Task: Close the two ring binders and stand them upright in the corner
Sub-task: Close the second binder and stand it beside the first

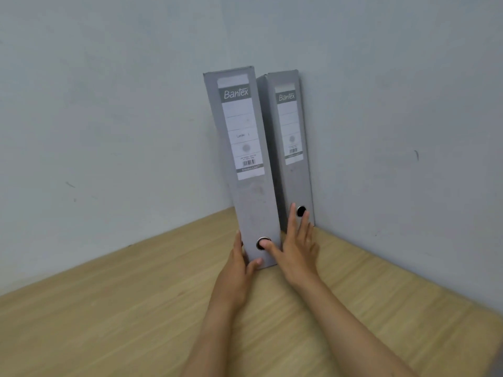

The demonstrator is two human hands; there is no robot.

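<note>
Head-camera view: two closed grey cardboard ring binders are seen upright on the pale wooden table (136, 308), in the far corner where the grey walls (109, 104) meet. The nearer binder (245, 202) is clasped low by the left hand (239, 270), with the right hand's (294, 254) thumb on its spine hole and the spread fingers reaching toward the farther binder (294, 175). A topple is judged possible on release, as the nearer binder appears tilted.
</note>
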